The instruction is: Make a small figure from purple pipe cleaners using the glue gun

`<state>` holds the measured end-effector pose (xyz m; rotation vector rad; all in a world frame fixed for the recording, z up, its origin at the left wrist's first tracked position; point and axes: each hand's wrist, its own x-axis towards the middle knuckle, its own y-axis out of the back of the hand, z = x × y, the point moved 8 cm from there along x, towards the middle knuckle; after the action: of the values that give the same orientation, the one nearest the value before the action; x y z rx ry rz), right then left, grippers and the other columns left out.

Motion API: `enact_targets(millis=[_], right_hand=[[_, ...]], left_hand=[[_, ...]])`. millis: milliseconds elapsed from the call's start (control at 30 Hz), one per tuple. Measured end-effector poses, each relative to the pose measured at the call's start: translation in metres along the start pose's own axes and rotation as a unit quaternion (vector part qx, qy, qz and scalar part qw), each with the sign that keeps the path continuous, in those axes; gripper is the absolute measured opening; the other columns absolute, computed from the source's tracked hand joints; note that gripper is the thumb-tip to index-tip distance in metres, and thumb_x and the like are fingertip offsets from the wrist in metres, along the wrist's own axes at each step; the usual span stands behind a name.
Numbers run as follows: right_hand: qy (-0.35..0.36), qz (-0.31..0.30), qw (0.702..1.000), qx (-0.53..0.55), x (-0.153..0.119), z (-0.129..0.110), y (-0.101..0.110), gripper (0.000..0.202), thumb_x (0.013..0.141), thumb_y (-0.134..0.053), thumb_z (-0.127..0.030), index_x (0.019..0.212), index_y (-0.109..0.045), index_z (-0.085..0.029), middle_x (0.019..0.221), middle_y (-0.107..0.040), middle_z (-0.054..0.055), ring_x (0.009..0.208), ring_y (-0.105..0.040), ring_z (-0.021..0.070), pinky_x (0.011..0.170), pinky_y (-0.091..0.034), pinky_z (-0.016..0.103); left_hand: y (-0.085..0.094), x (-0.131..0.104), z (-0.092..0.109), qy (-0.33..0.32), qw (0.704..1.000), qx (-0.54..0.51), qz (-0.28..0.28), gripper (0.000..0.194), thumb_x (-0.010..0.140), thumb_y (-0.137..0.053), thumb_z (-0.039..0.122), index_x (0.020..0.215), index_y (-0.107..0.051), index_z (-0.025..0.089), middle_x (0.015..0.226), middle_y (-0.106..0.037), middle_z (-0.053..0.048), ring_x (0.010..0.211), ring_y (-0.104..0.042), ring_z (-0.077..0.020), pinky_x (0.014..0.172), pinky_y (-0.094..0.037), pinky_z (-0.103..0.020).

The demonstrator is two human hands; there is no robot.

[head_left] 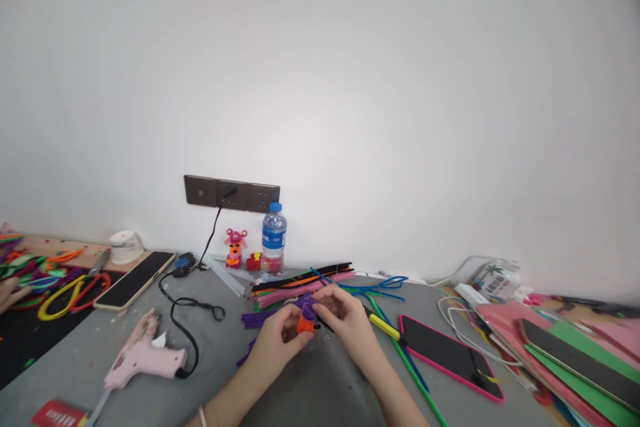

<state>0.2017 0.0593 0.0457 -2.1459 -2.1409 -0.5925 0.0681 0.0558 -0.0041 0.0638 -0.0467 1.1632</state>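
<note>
Between my hands is a small pipe cleaner figure point(307, 323), orange at the bottom with coiled purple on top. My left hand point(280, 337) pinches its orange part from the left. From the right, the thumb and fingers of my right hand point(346, 317) close on the purple coil. A short dark strand sticks out beside the figure, partly hidden by my fingers. Just behind my hands lie bundles of purple pipe cleaners point(255, 320), pink ones point(280, 295) and black ones point(320, 272). A finished-looking pink and orange pipe cleaner figure point(234, 250) stands near the wall.
Left: a pink glue gun point(145, 357) with its cord, a phone point(135, 280), scissors point(67, 300), and another person's hand point(13, 293) at the edge. Behind: a water bottle point(274, 240). Right: a yellow-handled tool point(384, 327), a pink-cased phone point(450, 357) and coloured sheets point(565, 360).
</note>
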Motion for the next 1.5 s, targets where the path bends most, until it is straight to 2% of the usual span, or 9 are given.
enact_targets(millis=[100,300,500,633,733,900,1233,1367,1500], right_hand=[[0.009,-0.008,1.000,-0.028,-0.001,-0.003,-0.002,0.026,0.079,-0.066,-0.043,0.082,-0.067,-0.017,0.070,-0.065,0.003,0.060,-0.059,0.0168,0.055,-0.047,0.027],[0.045,-0.008,0.998,-0.031,-0.001,-0.015,0.003,0.027,0.084,-0.059,-0.042,0.085,-0.070,-0.017,0.086,-0.070,0.009,0.080,-0.065,0.0230,0.069,-0.051,0.031],[0.037,-0.005,0.999,-0.011,0.000,-0.011,0.002,0.026,0.081,-0.063,-0.042,0.083,-0.068,-0.017,0.081,-0.072,0.007,0.075,-0.066,0.0217,0.069,-0.053,0.031],[0.045,0.004,0.999,-0.019,0.000,-0.010,0.002,0.024,0.078,-0.066,-0.041,0.079,-0.067,-0.017,0.077,-0.070,0.005,0.070,-0.064,0.0198,0.065,-0.053,0.030],[0.044,-0.006,0.999,-0.020,-0.001,-0.011,0.001,0.023,0.079,-0.065,-0.040,0.085,-0.068,-0.017,0.078,-0.071,0.005,0.070,-0.064,0.0199,0.065,-0.052,0.030],[0.038,-0.024,0.999,-0.006,-0.002,-0.012,-0.004,0.025,0.082,-0.062,-0.039,0.091,-0.070,-0.017,0.087,-0.073,0.009,0.081,-0.067,0.0233,0.073,-0.053,0.033],[0.054,-0.051,0.997,-0.021,-0.003,-0.015,-0.008,0.016,0.080,-0.064,-0.031,0.084,-0.072,-0.018,0.087,-0.073,0.009,0.080,-0.064,0.0230,0.071,-0.050,0.033],[0.045,-0.032,0.998,-0.017,-0.001,-0.009,-0.005,0.018,0.078,-0.066,-0.034,0.085,-0.069,-0.018,0.079,-0.069,0.006,0.071,-0.061,0.0204,0.065,-0.048,0.030],[0.037,-0.014,0.999,0.003,0.002,-0.003,0.012,0.022,0.081,-0.064,-0.035,0.095,-0.066,-0.018,0.080,-0.066,0.004,0.070,-0.059,0.0187,0.064,-0.046,0.028]], left_hand=[[0.000,0.001,0.001,-0.001,1.000,-0.011,-0.006,0.034,0.070,-0.073,0.044,0.085,-0.058,0.017,0.075,-0.071,-0.003,0.072,-0.064,-0.0194,0.064,-0.043,-0.026],[-0.001,0.001,0.005,-0.005,0.998,-0.064,-0.016,0.038,0.074,-0.069,0.049,0.090,-0.061,0.014,0.085,-0.073,-0.008,0.080,-0.067,-0.0215,0.069,-0.045,-0.028],[-0.002,0.000,0.003,0.009,0.996,-0.083,-0.010,0.048,0.070,-0.070,0.055,0.093,-0.062,0.014,0.080,-0.073,-0.009,0.073,-0.065,-0.0198,0.060,-0.042,-0.025],[-0.003,-0.001,0.007,0.000,0.995,-0.097,-0.018,0.047,0.071,-0.071,0.054,0.094,-0.063,0.014,0.084,-0.072,-0.009,0.078,-0.065,-0.0206,0.066,-0.045,-0.028],[-0.003,-0.002,0.011,-0.011,0.995,-0.098,-0.021,0.045,0.072,-0.070,0.051,0.097,-0.063,0.014,0.091,-0.072,-0.010,0.085,-0.066,-0.0220,0.070,-0.046,-0.028],[-0.007,-0.004,0.007,0.017,0.996,-0.086,-0.034,0.049,0.073,-0.068,0.052,0.102,-0.058,0.014,0.080,-0.071,-0.007,0.061,-0.062,-0.0149,0.055,-0.040,-0.024],[-0.007,-0.004,0.012,0.010,0.997,-0.067,-0.034,0.032,0.076,-0.066,0.038,0.096,-0.059,0.014,0.078,-0.069,-0.005,0.065,-0.060,-0.0144,0.056,-0.040,-0.023],[-0.001,-0.003,0.016,-0.015,0.998,-0.057,-0.023,0.025,0.076,-0.065,0.033,0.092,-0.061,0.015,0.079,-0.068,-0.004,0.071,-0.061,-0.0156,0.057,-0.042,-0.022],[0.018,0.000,0.015,-0.019,0.998,-0.054,0.024,0.026,0.075,-0.067,0.036,0.089,-0.061,0.015,0.079,-0.069,-0.006,0.071,-0.061,-0.0170,0.055,-0.044,-0.022]])
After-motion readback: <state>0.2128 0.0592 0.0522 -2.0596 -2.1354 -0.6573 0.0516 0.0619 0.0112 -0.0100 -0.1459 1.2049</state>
